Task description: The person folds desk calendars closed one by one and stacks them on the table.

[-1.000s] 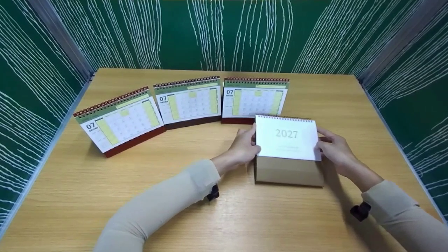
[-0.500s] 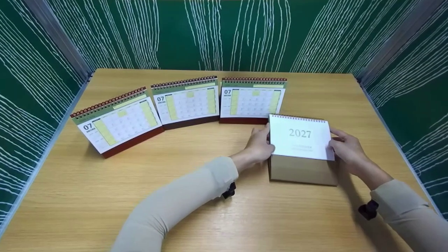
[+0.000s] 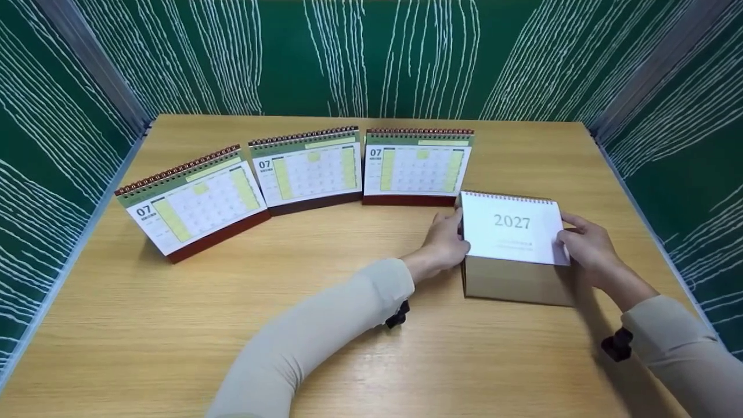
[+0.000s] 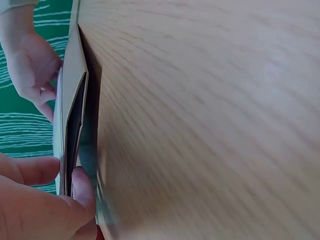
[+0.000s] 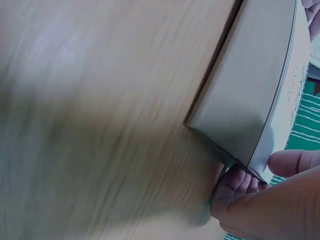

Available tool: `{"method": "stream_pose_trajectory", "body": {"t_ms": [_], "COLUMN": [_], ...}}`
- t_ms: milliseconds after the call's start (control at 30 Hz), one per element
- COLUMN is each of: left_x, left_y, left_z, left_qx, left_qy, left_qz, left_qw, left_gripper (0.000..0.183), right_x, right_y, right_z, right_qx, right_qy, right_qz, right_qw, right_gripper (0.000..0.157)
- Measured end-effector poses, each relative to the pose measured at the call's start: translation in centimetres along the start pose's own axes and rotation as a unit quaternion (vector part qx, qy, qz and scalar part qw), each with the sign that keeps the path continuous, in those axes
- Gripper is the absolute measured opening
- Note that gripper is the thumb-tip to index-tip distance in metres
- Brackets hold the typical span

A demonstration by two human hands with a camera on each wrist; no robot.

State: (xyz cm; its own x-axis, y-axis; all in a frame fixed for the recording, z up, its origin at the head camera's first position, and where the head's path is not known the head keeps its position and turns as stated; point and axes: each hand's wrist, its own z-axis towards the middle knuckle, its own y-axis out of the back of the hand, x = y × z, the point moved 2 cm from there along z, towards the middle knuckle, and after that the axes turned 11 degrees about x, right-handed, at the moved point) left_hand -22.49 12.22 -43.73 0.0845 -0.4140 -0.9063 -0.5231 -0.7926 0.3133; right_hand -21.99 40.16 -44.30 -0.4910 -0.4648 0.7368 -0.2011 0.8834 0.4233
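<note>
A desk calendar (image 3: 514,229) with a white "2027" cover and a tan card base is between my two hands on the right half of the table. My left hand (image 3: 444,241) grips its left edge, thumb on the front. On the opposite edge, my right hand (image 3: 589,247) pinches it, thumb over the cover. The left wrist view shows the folded card base (image 4: 75,110) side-on, with fingers on both faces. In the right wrist view the base (image 5: 235,85) stands close over the wood, and the fingers curl behind its corner.
Three spiral desk calendars showing month 07 stand in an arc: one at left (image 3: 194,200), one in the middle (image 3: 310,168), one at right (image 3: 415,168). The wooden table (image 3: 203,325) is bounded by green walls (image 3: 406,58) with white streaks.
Both hands have carried the 2027 calendar to the right, past the rightmost standing calendar, which it no longer overlaps. The three standing calendars have stayed in place on the table.
</note>
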Motion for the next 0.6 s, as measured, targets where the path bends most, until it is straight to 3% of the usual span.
{"method": "stream_pose_trajectory", "body": {"t_ms": [600], "left_x": [0.0], "left_y": [-0.5], "left_z": [1.9], "left_qx": [0.005], "left_qy": [-0.016], "left_qz": [0.021], "left_qw": [0.9996], "left_gripper": [0.067], "right_x": [0.3], "right_y": [1.3], "right_z": [1.5], "right_qx": [-0.002], "right_qy": [-0.005], "right_qz": [-0.055], "right_qw": [0.998], "right_gripper": [0.075]}}
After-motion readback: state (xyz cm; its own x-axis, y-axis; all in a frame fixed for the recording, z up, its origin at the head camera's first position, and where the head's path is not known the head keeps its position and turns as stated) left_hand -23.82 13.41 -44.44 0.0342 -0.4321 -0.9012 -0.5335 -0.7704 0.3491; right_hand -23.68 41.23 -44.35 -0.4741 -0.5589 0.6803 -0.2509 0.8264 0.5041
